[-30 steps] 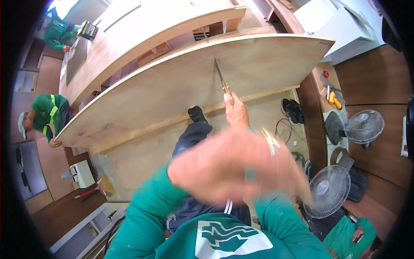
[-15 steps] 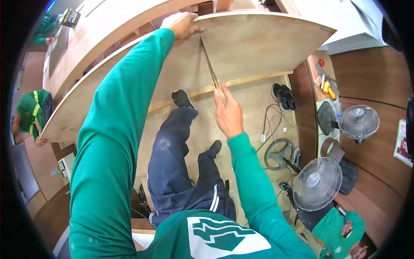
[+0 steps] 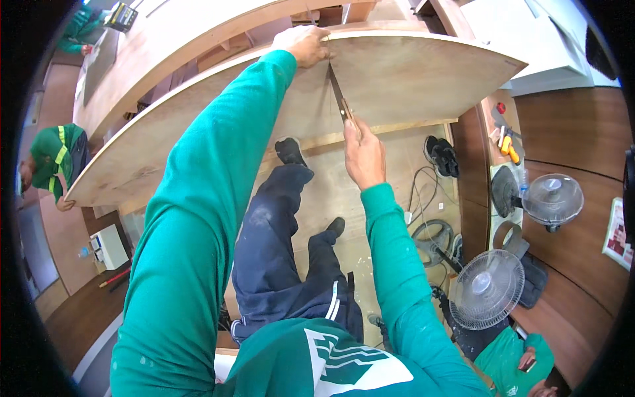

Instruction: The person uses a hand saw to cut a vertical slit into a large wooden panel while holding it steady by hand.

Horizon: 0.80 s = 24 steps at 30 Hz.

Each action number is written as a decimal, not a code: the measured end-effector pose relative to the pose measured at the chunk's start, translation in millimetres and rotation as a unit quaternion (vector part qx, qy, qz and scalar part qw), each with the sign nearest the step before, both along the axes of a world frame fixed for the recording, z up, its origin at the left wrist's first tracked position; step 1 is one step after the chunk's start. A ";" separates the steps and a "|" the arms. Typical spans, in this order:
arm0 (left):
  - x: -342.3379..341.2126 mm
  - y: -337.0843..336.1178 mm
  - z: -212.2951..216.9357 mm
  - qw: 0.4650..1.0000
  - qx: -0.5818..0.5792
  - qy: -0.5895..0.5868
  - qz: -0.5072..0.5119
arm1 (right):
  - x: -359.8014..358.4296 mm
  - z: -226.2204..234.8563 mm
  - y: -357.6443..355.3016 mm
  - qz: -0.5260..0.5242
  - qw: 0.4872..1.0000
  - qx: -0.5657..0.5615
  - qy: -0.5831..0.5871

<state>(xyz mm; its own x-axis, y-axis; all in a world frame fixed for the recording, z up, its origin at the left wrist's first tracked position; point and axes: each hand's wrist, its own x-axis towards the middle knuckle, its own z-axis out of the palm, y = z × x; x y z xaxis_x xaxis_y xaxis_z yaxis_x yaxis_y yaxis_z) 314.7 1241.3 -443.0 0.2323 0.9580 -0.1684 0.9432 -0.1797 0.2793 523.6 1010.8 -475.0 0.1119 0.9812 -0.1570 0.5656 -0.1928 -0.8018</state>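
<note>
Board edge [image 3: 397, 34] meets left hand [image 3: 301, 45]; right hand [image 3: 366, 153], apart, grips saw [image 3: 338, 92].

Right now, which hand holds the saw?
The right hand grips the saw by its handle; the left hand is at the board's far edge.

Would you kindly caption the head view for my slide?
Left hand at the edge of a wooden panel, right hand gripping a saw.

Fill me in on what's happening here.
The person's right hand grips a hand saw, its blade angled up to the face of a large wooden panel. The left hand is at the panel's upper edge, near the blade's far end. A co-worker's hand is at the panel's left end.
</note>
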 end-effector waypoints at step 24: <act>-11.1 -0.2 0.2 0.999 -0.027 0.024 -0.010 | -7.6 -8.6 -11.7 -0.002 1.000 0.001 0.014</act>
